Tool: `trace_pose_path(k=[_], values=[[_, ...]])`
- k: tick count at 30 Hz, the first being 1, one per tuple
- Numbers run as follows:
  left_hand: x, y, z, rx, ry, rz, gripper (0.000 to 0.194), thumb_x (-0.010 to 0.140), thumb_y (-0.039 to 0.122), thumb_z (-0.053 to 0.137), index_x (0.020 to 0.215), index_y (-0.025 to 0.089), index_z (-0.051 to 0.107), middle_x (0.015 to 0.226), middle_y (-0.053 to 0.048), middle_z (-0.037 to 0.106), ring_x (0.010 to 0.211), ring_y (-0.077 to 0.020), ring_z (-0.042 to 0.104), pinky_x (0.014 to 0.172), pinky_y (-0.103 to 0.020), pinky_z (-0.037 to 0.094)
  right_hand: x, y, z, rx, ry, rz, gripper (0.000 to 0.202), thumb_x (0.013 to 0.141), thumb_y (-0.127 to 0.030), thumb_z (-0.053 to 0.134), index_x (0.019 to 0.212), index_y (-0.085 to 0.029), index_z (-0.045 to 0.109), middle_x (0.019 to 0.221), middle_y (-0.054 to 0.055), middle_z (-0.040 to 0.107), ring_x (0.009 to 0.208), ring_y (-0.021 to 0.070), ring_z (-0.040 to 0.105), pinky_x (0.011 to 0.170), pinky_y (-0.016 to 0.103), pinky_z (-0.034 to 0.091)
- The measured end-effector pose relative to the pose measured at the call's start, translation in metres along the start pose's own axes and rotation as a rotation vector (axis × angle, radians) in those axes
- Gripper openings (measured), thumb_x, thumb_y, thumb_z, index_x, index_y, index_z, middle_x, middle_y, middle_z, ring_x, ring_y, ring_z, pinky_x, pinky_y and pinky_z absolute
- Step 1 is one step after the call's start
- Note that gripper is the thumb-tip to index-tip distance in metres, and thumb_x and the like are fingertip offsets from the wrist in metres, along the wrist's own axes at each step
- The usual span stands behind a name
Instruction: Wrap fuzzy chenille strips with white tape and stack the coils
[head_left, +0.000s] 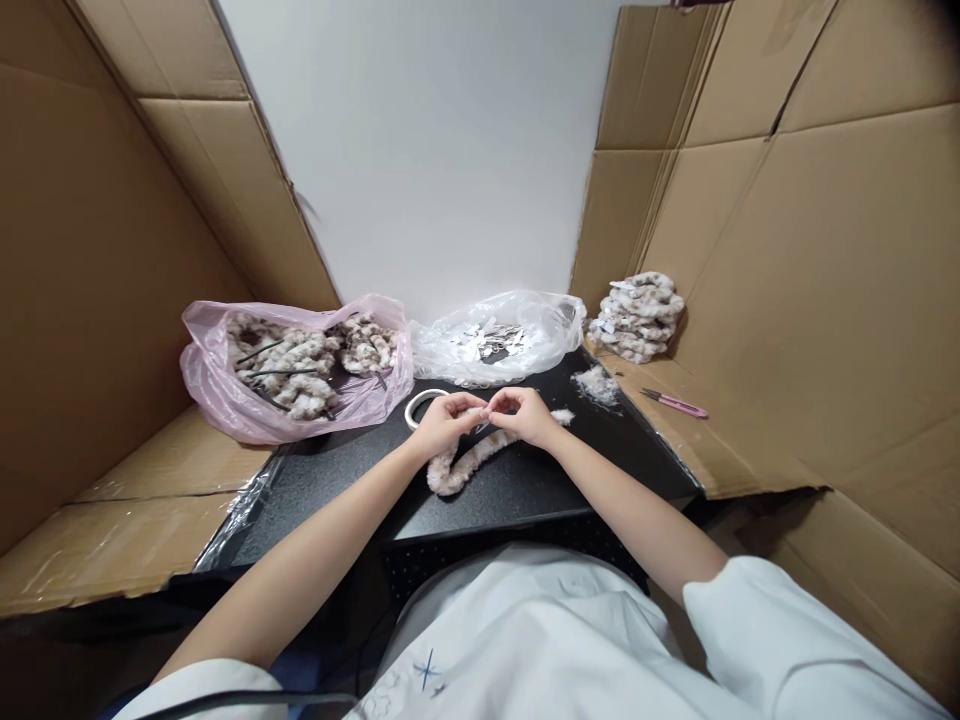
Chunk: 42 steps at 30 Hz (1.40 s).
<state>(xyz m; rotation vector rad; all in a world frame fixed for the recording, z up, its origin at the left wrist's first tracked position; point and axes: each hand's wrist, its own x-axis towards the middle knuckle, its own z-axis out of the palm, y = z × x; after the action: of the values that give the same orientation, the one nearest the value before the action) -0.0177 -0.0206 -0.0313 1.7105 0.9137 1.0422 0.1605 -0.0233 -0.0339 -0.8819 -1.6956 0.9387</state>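
Observation:
A fluffy cream-and-brown strip (466, 470) lies bent on the black table, one end running up beneath my left hand (448, 420). My left fingers are closed in a pinch on that end. Right beside it, my right hand (523, 414) is pinched too, its fingertips meeting the left ones; what lies between them is too small to make out. The strip's other end sticks out past my right hand. Just behind my left hand rests a roll of white tape (412, 408), partly covered by it.
A pink plastic bag (217, 415) with fluffy strips stands at left. Behind my hands lies a clear bag (555, 325) of small white tags. At right are a stack of fluffy pieces (641, 318), a tuft of fluff (598, 386) and pink-handled thread snips (679, 403). Cardboard walls (825, 270) flank the table (337, 500).

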Motion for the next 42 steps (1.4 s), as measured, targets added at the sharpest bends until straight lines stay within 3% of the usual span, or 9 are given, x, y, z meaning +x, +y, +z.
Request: trace_pose_path(k=[5, 10, 14, 17, 23, 32, 37, 42], values=[[0.001, 0.004, 0.002, 0.004, -0.018, -0.002, 0.023, 0.072, 0.035, 0.069, 0.081, 0.014, 0.066, 0.067, -0.001, 0.062, 0.053, -0.0087, 0.049, 0.051, -0.02, 0.038, 0.003, 0.003, 0.001, 0.075, 0.05, 0.019, 0.014, 0.06, -0.028, 0.071, 0.063, -0.017, 0.064, 0.059, 0.0, 0.062, 0.056, 0.0122, 0.054, 0.059, 0.026, 0.044], [-0.001, 0.007, 0.003, 0.017, -0.047, -0.004, 0.027, 0.075, 0.036, 0.066, 0.091, 0.014, 0.065, 0.074, -0.001, 0.064, 0.061, -0.0106, 0.054, 0.058, -0.022, 0.043, 0.007, 0.0, -0.001, 0.248, 0.075, 0.112, 0.015, 0.053, -0.026, 0.072, 0.059, -0.017, 0.062, 0.057, -0.002, 0.061, 0.053, 0.0115, 0.054, 0.057, 0.025, 0.044], [-0.003, 0.011, 0.002, 0.086, -0.087, 0.06, 0.03, 0.075, 0.036, 0.067, 0.095, 0.014, 0.065, 0.083, -0.003, 0.067, 0.074, -0.0143, 0.059, 0.068, -0.024, 0.047, 0.007, -0.003, -0.003, 0.306, 0.084, 0.138, 0.014, 0.052, -0.025, 0.072, 0.059, -0.018, 0.063, 0.058, -0.002, 0.061, 0.055, 0.012, 0.055, 0.06, 0.026, 0.046], [-0.004, 0.013, 0.003, 0.142, -0.123, 0.082, 0.027, 0.076, 0.037, 0.066, 0.09, 0.014, 0.064, 0.078, -0.003, 0.066, 0.072, -0.0137, 0.059, 0.066, -0.023, 0.045, 0.007, -0.004, -0.004, 0.308, 0.085, 0.141, 0.014, 0.052, -0.025, 0.073, 0.059, -0.018, 0.063, 0.058, -0.002, 0.061, 0.057, 0.0126, 0.055, 0.063, 0.027, 0.046], [-0.006, 0.013, 0.006, 0.033, -0.118, -0.04, 0.036, 0.077, 0.044, 0.065, 0.094, 0.013, 0.058, 0.071, -0.002, 0.066, 0.045, -0.0062, 0.045, 0.043, -0.019, 0.036, 0.009, -0.005, -0.006, 0.38, 0.178, 0.186, 0.015, 0.051, -0.025, 0.073, 0.059, -0.017, 0.063, 0.058, -0.003, 0.061, 0.057, 0.0109, 0.053, 0.063, 0.026, 0.043], [0.0, 0.007, 0.003, -0.18, -0.081, -0.12, 0.049, 0.07, 0.046, 0.071, 0.102, 0.016, 0.05, 0.066, -0.001, 0.066, 0.042, -0.0081, 0.051, 0.043, -0.02, 0.041, 0.009, -0.006, -0.007, 0.505, 0.213, 0.255, 0.017, 0.048, -0.022, 0.074, 0.059, -0.016, 0.063, 0.057, -0.004, 0.06, 0.056, 0.009, 0.051, 0.062, 0.024, 0.041], [0.001, 0.007, 0.002, -0.269, -0.067, -0.192, 0.042, 0.069, 0.043, 0.072, 0.086, 0.019, 0.042, 0.061, 0.001, 0.064, 0.04, -0.0076, 0.05, 0.042, -0.018, 0.04, 0.009, -0.005, -0.007, 0.452, 0.242, 0.281, 0.015, 0.049, -0.022, 0.072, 0.059, -0.017, 0.062, 0.056, -0.004, 0.058, 0.055, 0.0092, 0.05, 0.061, 0.024, 0.041], [-0.002, 0.015, 0.001, -0.236, -0.045, -0.312, 0.032, 0.072, 0.037, 0.067, 0.085, 0.019, 0.044, 0.055, 0.004, 0.058, 0.041, -0.008, 0.05, 0.039, -0.016, 0.037, 0.011, -0.002, -0.007, 0.417, 0.319, 0.284, 0.014, 0.049, -0.024, 0.069, 0.058, -0.016, 0.063, 0.054, -0.004, 0.057, 0.054, 0.0097, 0.05, 0.061, 0.026, 0.042]])
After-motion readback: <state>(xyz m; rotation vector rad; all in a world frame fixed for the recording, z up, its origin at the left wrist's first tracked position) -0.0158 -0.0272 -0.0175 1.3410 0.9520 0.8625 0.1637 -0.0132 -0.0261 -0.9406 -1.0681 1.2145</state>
